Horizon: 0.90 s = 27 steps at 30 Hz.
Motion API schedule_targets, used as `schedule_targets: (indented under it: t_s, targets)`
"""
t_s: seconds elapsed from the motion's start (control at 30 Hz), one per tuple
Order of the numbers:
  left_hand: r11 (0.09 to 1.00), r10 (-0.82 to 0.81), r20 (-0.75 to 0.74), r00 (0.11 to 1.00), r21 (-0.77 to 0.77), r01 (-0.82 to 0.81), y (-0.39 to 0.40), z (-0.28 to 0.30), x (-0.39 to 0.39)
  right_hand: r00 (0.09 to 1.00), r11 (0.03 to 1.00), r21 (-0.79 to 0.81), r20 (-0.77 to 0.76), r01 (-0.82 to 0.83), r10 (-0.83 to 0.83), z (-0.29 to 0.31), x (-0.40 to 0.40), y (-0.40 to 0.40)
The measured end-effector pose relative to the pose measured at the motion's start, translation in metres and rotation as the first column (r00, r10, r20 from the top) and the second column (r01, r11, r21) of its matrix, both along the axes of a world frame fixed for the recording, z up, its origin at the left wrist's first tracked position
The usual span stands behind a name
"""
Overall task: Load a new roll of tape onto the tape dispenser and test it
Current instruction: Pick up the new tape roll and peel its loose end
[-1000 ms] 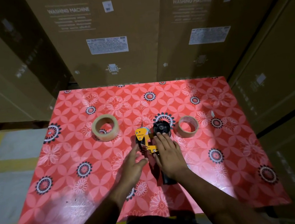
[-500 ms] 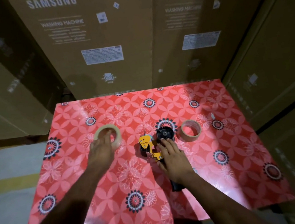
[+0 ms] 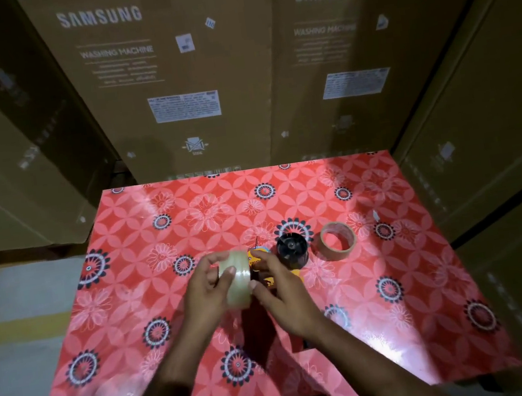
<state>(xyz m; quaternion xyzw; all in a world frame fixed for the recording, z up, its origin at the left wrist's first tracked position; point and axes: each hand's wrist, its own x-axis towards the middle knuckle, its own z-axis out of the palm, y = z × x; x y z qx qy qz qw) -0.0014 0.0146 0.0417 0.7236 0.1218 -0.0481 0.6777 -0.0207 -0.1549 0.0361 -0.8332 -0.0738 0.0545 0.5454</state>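
A full roll of clear tape (image 3: 238, 276) is held up on edge above the middle of the table, between both hands. My left hand (image 3: 207, 292) grips it from the left, fingers through its core. My right hand (image 3: 283, 295) touches its right face with thumb and fingertips. Behind the hands lies the yellow and black tape dispenser (image 3: 289, 254), with its black spool hub bare and its handle hidden under my right hand. A nearly spent tape core (image 3: 338, 240) lies flat to the right of the dispenser.
The table (image 3: 135, 316) wears a red flowered cloth. Tall cardboard washing machine boxes (image 3: 182, 74) stand close behind it and along the right side. Grey floor with a yellow line shows at the left.
My left hand picked the full roll up from the table's left and carried it to the middle. My right hand left the dispenser and met the roll.
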Motion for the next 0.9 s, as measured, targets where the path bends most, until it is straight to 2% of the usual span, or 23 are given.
schedule_targets:
  t_s: [0.07, 0.13, 0.27, 0.4, 0.5, 0.7, 0.9]
  targets:
    - [0.985, -0.028, -0.026, 0.999, -0.172, 0.023, -0.011, 0.011, -0.011, 1.000, 0.996, 0.085, -0.017, 0.005, -0.003, 0.010, -0.007, -0.001]
    - [0.962, -0.082, -0.028, 0.996, -0.263, 0.071, -0.019, 0.021, -0.021, 0.999, 0.992, 0.122, -0.007, 0.039, -0.039, 0.016, -0.011, -0.009]
    - [0.970, -0.129, 0.062, 0.990, -0.198, 0.139, -0.031, 0.028, -0.031, 0.992, 0.994, 0.084, 0.104, 0.063, -0.072, 0.023, -0.010, -0.029]
    - [0.991, -0.077, 0.146, 0.986, -0.099, 0.092, -0.046, 0.030, -0.032, 0.990, 0.992, 0.098, 0.111, 0.073, -0.084, 0.033, -0.010, -0.041]
    - [0.993, 0.006, 0.169, 0.986, -0.119, 0.014, -0.056, 0.036, -0.033, 0.995, 0.992, 0.120, 0.087, 0.032, -0.043, 0.040, -0.012, -0.048]
    - [0.982, -0.076, 0.147, 0.986, -0.163, 0.100, -0.065, 0.043, -0.042, 0.991, 0.968, 0.238, 0.081, 0.084, -0.106, 0.044, -0.012, -0.063]
    - [0.991, -0.069, 0.208, 0.976, -0.099, 0.091, -0.064, 0.045, -0.048, 0.994, 0.962, 0.268, 0.079, 0.046, -0.070, 0.051, -0.021, -0.066]
